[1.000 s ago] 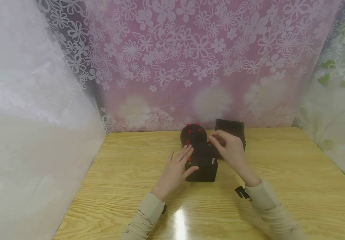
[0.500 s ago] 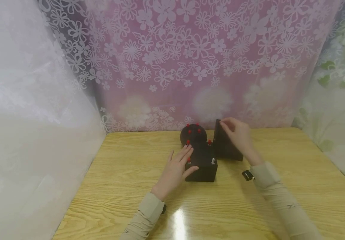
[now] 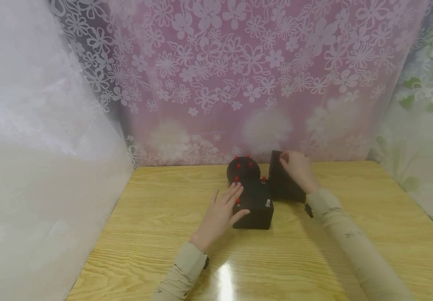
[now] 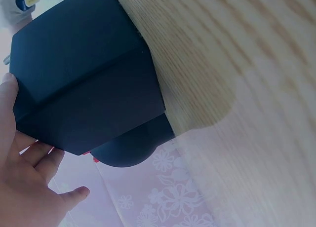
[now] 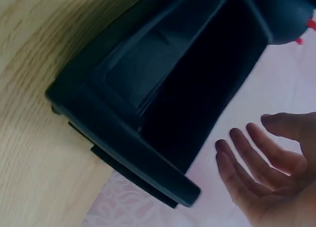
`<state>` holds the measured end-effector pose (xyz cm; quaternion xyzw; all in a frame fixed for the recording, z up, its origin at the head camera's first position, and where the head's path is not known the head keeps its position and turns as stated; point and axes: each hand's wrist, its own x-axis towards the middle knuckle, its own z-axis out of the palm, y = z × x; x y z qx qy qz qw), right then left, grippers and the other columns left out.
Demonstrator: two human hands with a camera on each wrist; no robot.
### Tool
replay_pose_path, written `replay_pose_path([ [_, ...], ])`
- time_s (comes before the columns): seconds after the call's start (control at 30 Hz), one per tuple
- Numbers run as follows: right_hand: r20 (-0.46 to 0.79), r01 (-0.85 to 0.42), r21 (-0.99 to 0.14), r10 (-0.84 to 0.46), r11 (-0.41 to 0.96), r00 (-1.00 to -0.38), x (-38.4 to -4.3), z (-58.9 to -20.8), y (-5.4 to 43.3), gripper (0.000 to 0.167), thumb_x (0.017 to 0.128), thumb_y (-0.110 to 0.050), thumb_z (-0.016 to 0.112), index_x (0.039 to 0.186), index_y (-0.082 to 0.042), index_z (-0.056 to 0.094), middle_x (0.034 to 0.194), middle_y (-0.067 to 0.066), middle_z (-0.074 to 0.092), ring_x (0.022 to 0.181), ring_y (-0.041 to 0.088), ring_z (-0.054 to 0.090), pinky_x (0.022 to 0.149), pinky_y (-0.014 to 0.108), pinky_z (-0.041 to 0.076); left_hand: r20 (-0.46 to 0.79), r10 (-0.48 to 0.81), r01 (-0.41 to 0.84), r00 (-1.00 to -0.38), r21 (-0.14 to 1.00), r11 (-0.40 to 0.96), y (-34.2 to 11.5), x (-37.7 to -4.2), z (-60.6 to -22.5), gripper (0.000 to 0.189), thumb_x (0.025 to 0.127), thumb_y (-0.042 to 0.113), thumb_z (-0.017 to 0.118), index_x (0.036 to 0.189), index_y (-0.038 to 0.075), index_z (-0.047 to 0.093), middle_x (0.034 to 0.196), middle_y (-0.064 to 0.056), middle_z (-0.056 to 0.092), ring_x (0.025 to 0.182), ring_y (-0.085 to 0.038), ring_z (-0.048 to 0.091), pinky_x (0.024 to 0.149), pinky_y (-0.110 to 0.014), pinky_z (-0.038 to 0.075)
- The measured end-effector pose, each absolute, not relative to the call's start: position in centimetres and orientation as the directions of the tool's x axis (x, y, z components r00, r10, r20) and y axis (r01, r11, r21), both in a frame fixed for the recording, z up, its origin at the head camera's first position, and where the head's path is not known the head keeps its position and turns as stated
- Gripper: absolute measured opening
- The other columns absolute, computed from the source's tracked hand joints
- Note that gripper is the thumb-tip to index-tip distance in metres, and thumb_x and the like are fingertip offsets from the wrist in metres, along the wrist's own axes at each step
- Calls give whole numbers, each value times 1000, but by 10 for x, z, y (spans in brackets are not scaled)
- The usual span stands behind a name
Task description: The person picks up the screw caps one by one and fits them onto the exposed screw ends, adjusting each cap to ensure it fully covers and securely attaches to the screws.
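My left hand [image 3: 220, 213] rests with outstretched fingers on the left side of a black box's [image 3: 254, 218] top. Red-capped pieces stand on that top, one at the back right [image 3: 263, 179] and others by my left fingers. A bare silver-coloured post [image 3: 267, 203] rises at its front right corner. My right hand [image 3: 298, 167] hovers at the mouth of a black open-topped container [image 3: 285, 192]. In the right wrist view the right fingers [image 5: 256, 165] are loosely bent with nothing visible between them, beside the container's wall [image 5: 143, 158].
Behind the box is a round black piece [image 3: 243, 171] with several red knobs. The wooden table [image 3: 156, 209] ends at a pink floral curtain [image 3: 216, 83]. A white sheet [image 3: 43, 167] hangs on the left, and a leafy one [image 3: 427, 146] on the right.
My right hand has let go of the red-capped piece at the box's back right corner and moved right to the container. The left hand has stayed in place.
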<state>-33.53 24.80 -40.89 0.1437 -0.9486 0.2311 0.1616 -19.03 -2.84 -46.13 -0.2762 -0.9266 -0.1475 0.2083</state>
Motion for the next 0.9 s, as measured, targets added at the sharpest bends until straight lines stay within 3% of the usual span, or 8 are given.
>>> replay_pose_path([
  [0.1, 328, -313, -343, -200, 886, -923, -343, -414, 247, 20, 97, -8, 61, 91, 11, 64, 87, 28, 69, 78, 41, 67, 75, 56, 57, 467, 450, 568, -761, 147, 810, -30, -190, -461, 74, 99, 54, 56, 155, 8, 41, 161, -5, 38, 150, -17, 33, 122, -57, 24],
  [0.2, 292, -301, -300, -213, 905, -932, -349, -418, 246, 30, 95, -6, 60, 67, 0, 51, 68, 19, 60, 65, 37, 62, 64, 55, 55, 472, 449, 568, -758, 141, 811, -30, -190, -461, 74, 99, 54, 56, 155, 7, 41, 161, -5, 39, 150, -17, 33, 121, -58, 25],
  [0.3, 271, -291, -273, -217, 917, -938, -351, -425, 245, 38, 92, -5, 60, 58, -5, 43, 63, 18, 58, 63, 40, 64, 61, 56, 56, 472, 453, 570, -756, 136, 810, -30, -191, -462, 75, 99, 54, 56, 155, 7, 41, 161, -6, 39, 150, -17, 33, 121, -59, 26],
  [0.53, 203, -235, -268, -184, 934, -962, -358, -448, 247, 25, 90, -3, 53, 70, 11, 61, 80, 35, 65, 72, 51, 66, 59, 58, 57, 460, 463, 573, -758, 129, 809, -30, -192, -462, 75, 100, 56, 52, 156, 7, 39, 162, -5, 37, 150, -17, 32, 121, -58, 26],
  [0.9, 265, -239, -282, -164, 929, -950, -360, -463, 245, 23, 86, 3, 48, 78, 18, 64, 88, 39, 59, 74, 55, 63, 58, 60, 57, 438, 457, 570, -774, 169, 804, -30, -191, -461, 76, 100, 54, 54, 157, 7, 38, 163, -5, 36, 152, -16, 28, 122, -58, 22],
])
